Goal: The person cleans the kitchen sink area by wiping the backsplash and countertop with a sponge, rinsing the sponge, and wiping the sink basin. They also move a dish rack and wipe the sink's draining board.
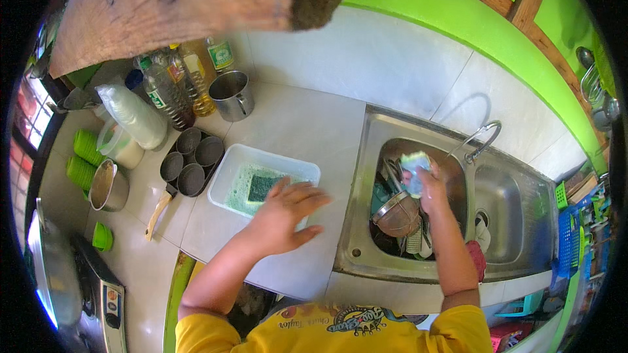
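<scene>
My left hand [287,218] is above the near right side of a clear plastic tub [216,184], fingers spread and nothing in them. Green soapy water fills the tub's bottom, and a dark green scouring sponge [261,188] lies in it, partly covered by my fingers. Over the left basin of a steel sink [353,233], my right hand [432,187] grips a small pale blue object [415,176] with a whitish-yellow top; blur hides what it is. Below it the basin holds a metal strainer [396,214], a grater [413,244] and other utensils.
An arched faucet [483,132] rises behind the sink. Left of the tub are a four-cup pan [191,179], a steel mug [232,98], several bottles [169,93] and a metal pot [110,186]. A gas stove [105,299] stands near left. A thick wooden beam [196,0] juts overhead.
</scene>
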`<action>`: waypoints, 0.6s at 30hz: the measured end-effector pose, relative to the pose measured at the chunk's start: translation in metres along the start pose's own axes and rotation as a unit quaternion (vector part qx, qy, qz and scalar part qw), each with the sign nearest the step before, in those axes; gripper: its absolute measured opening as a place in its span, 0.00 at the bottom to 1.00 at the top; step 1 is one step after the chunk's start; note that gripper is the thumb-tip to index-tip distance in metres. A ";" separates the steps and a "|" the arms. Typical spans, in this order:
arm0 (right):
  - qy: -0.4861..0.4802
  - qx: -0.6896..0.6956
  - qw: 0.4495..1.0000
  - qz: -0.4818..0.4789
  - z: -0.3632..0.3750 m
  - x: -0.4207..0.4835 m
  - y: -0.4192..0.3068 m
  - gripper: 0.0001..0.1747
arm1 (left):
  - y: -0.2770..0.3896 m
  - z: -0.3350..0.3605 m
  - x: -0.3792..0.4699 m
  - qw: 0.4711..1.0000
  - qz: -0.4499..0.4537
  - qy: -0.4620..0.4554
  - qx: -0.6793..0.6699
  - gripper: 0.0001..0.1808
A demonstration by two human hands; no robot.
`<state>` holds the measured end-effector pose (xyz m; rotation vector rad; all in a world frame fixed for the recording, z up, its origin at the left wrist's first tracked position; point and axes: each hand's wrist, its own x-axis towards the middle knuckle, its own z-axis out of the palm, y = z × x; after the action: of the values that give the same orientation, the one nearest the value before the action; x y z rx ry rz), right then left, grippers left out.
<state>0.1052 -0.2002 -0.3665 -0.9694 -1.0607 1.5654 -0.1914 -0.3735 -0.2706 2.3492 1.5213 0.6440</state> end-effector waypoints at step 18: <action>0.086 -0.757 0.647 -0.027 -0.079 0.045 0.007 0.23 | -0.063 0.013 -0.092 0.981 -0.085 0.122 0.122 0.11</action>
<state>0.1675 -0.1435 -0.4013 -2.0182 -2.2234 0.1174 -0.2672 -0.4310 -0.3301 2.3433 1.9873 0.7628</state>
